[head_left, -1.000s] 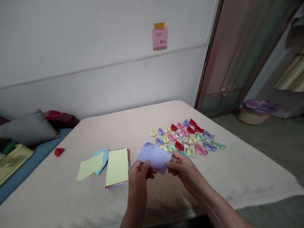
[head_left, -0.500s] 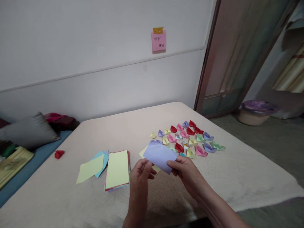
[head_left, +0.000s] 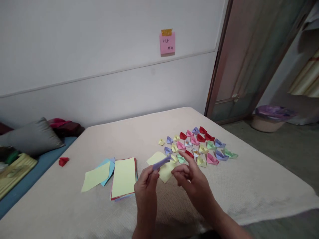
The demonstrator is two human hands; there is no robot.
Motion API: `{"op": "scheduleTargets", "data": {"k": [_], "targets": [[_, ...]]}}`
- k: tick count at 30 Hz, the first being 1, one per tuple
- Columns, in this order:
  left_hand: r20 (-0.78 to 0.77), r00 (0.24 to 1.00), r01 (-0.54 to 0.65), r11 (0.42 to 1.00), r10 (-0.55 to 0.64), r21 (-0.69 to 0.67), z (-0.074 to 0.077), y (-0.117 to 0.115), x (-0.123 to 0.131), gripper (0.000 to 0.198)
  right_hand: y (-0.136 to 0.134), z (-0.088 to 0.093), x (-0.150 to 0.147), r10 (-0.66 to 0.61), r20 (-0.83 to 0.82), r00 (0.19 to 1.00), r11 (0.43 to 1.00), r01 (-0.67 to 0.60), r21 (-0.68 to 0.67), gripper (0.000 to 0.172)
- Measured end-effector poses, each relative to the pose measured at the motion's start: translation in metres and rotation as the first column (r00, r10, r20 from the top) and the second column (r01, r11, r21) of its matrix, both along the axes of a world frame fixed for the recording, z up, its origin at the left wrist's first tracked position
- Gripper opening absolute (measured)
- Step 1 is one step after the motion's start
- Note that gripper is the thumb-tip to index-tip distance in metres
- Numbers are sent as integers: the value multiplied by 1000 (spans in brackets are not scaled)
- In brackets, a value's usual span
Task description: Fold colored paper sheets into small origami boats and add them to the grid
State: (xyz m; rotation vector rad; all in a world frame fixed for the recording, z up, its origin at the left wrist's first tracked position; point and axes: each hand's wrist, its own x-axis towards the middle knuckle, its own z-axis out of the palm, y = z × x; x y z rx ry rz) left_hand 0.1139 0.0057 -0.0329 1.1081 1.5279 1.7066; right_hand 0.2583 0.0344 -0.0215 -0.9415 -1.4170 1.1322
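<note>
A sheet of purple paper (head_left: pixel 161 163), seen nearly edge-on as a narrow strip, is pinched between the thumb and fingers of my left hand (head_left: pixel 146 189). My right hand (head_left: pixel 194 186) is off the paper, just to its right, with the index finger stretched out and the other fingers loosely bent. Below the purple paper lie yellow paper pieces (head_left: pixel 166 173) on the cloth. Beyond my right hand, several folded paper boats (head_left: pixel 194 140) in red, pink, purple, yellow and green sit in rows; my fingers cover part of a red one.
A stack of coloured paper (head_left: pixel 124 177), yellow on top, lies left of my hands. Loose yellow (head_left: pixel 96 176) and blue sheets (head_left: pixel 108 179) are beside it. Farther left sits a red folded paper piece (head_left: pixel 63 161). A pink note (head_left: pixel 167 43) is taped to the wall.
The purple paper has gone from spread broad between both hands to a narrow strip in my left hand. My right hand has let go of it.
</note>
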Motion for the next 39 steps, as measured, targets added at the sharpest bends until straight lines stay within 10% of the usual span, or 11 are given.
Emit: {"op": "scheduleTargets", "data": {"k": [4,9,22,39], "targets": [[-410,905,-5,967,112,255,-5,-3,-2,20,-11,3,1,164,-16,986,978,-160,136,54],[-561,812,50,938,162,342,-5,-6,1,30,0,0,6,111,-6,994,983,-108,151,24],[-346,938,110,960,-15,256,0,-7,5,30,8,-6,5,44,-179,983,992,-64,-112,7],[-75,985,-139,968,158,211,-7,-8,26,14,-2,-2,-10,-129,-300,945,964,49,-260,20]]}}
